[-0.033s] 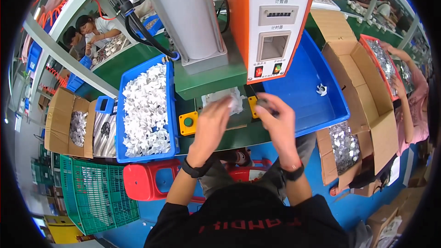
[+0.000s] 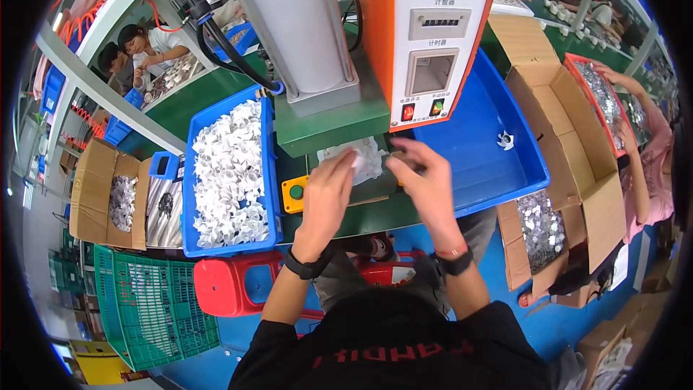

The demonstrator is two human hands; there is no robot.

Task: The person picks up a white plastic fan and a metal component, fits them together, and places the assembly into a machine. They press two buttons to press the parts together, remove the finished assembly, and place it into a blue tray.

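Note:
My left hand (image 2: 328, 191) is over the near edge of the green press table, its fingers drawn together on a small white piece (image 2: 357, 162) at the tips. Just beyond lies a pile of white parts (image 2: 369, 159) on a flat pad, beneath the green press block (image 2: 332, 126). To the right my right hand (image 2: 427, 180) faces it, thumb and forefinger bent toward each other. Something small and dark shows between them, blurred. A yellow box with a green button (image 2: 296, 192) stands left of my left hand; my right hand mostly covers another yellow box.
On the left stands a blue bin (image 2: 231, 173) heaped with white finned parts. A blue tray (image 2: 476, 166) at right holds one white finned piece (image 2: 505, 141). An orange control box (image 2: 426, 43) rises above. Cartons (image 2: 570, 137), a red stool (image 2: 224, 285) and co-workers surround the bench.
My right hand has moved slightly left, toward my left hand, with its fingers turned inward. My left hand has shifted a little left and down.

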